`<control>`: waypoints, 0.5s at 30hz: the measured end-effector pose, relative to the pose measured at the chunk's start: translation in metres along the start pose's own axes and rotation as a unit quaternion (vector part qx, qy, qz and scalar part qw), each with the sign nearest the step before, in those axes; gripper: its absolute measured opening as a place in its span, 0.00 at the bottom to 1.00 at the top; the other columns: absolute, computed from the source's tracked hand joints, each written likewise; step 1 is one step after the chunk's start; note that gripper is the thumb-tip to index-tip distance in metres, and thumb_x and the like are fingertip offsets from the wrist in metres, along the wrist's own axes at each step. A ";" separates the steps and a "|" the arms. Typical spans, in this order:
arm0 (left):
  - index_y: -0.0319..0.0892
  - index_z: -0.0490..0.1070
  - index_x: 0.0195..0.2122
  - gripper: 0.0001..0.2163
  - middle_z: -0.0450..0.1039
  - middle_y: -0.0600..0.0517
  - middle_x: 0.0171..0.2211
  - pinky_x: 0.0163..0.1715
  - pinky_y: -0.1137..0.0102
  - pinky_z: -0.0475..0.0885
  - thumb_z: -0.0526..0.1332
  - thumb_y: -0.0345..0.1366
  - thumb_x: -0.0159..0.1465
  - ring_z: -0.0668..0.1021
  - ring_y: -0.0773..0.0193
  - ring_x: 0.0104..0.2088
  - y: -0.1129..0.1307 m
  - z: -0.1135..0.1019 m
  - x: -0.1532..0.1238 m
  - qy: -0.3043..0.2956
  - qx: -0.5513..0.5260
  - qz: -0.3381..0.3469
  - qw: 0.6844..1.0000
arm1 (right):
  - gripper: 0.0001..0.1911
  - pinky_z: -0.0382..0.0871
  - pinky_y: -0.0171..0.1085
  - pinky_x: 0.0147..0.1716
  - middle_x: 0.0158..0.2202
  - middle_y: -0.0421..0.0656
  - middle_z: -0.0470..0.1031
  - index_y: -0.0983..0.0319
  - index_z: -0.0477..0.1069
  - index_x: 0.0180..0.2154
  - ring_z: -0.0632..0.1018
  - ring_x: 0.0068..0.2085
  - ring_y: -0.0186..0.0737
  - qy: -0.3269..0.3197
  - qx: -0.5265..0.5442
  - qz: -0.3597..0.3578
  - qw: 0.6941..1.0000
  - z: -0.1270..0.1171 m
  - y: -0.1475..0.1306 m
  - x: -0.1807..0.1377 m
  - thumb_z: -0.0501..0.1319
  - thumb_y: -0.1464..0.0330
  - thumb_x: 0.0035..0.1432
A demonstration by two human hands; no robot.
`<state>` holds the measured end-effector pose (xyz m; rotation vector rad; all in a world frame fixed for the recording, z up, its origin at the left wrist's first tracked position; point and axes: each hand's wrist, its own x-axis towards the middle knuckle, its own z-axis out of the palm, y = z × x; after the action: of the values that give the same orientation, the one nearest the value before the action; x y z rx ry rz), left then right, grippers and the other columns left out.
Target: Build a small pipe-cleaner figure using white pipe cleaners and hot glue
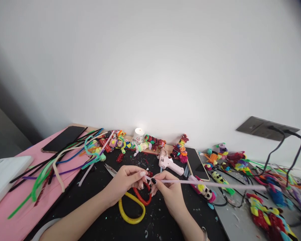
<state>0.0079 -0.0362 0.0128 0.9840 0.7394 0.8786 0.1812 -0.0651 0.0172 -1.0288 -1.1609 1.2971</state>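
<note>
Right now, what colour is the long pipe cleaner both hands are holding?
Pale pink pipe cleaner, head view.

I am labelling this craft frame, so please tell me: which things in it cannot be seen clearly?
Head view only:
- The small red piece between the left hand and right hand: fingers cover most of it.
- The scissors with yellow and red loop handles: the left hand hides the pivot.
- The print on the small white cup: too small to read.
- The long pale pink pipe cleaner: its right end is blurred.
</note>
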 end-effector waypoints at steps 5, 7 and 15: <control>0.38 0.72 0.26 0.11 0.71 0.55 0.22 0.24 0.78 0.65 0.66 0.41 0.57 0.69 0.74 0.21 0.003 -0.001 0.001 0.019 -0.070 0.002 0.997 | 0.10 0.73 0.33 0.20 0.17 0.38 0.74 0.62 0.71 0.27 0.75 0.17 0.35 -0.004 -0.009 0.004 1.000 0.002 0.001 -0.003 0.67 0.63 0.51; 0.38 0.70 0.24 0.12 0.71 0.55 0.21 0.23 0.77 0.65 0.65 0.41 0.58 0.69 0.74 0.20 0.004 -0.002 0.001 0.015 -0.049 0.004 0.999 | 0.10 0.73 0.33 0.20 0.19 0.38 0.75 0.62 0.71 0.30 0.76 0.18 0.35 -0.012 0.000 0.010 1.000 0.003 0.001 -0.004 0.66 0.62 0.53; 0.38 0.68 0.24 0.12 0.69 0.56 0.19 0.22 0.76 0.66 0.62 0.40 0.59 0.71 0.71 0.19 0.004 -0.001 -0.001 -0.031 0.180 0.047 0.982 | 0.18 0.64 0.28 0.12 0.18 0.36 0.69 0.62 0.66 0.28 0.69 0.13 0.29 -0.050 -0.013 0.004 0.999 0.003 0.008 -0.007 0.56 0.55 0.61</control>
<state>0.0051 -0.0355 0.0162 1.3711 0.8206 0.8072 0.1778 -0.0724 0.0097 -0.9981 -1.2534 1.3545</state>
